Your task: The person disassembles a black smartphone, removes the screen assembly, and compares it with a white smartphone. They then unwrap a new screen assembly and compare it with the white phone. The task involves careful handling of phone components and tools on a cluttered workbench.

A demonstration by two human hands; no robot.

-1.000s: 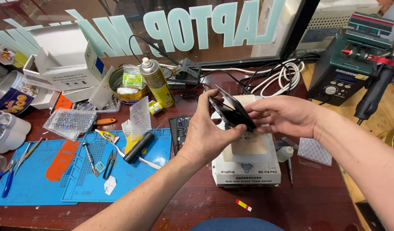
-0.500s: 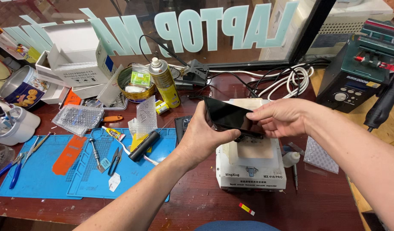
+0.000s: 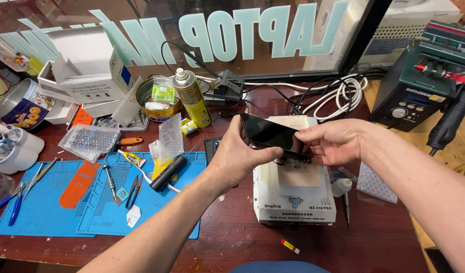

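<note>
Bench: cluttered wooden workbench [image 3: 232, 237] with a blue mat [image 3: 50, 212] on its left part.
Phone: dark phone [image 3: 268, 134] held tilted above the white heating plate unit [image 3: 293, 194], apparently so both hands can work its edges.
Left hand: left hand [image 3: 237, 156] wraps the phone's left end, fingers curled shut around it.
Right hand: right hand [image 3: 326, 141] pinches the right end, wrist bent inward.

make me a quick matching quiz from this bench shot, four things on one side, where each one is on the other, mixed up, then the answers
Things:
1. dark phone
2. yellow spray can
3. tweezers
4. coiled white cable

Places:
A. lying on the blue work mat
B. held between the left hand and the right hand, above the white machine
C. at the back right, by the window
D. standing upright beside the round tin

Pairs: 1-B, 2-D, 3-A, 4-C
</note>
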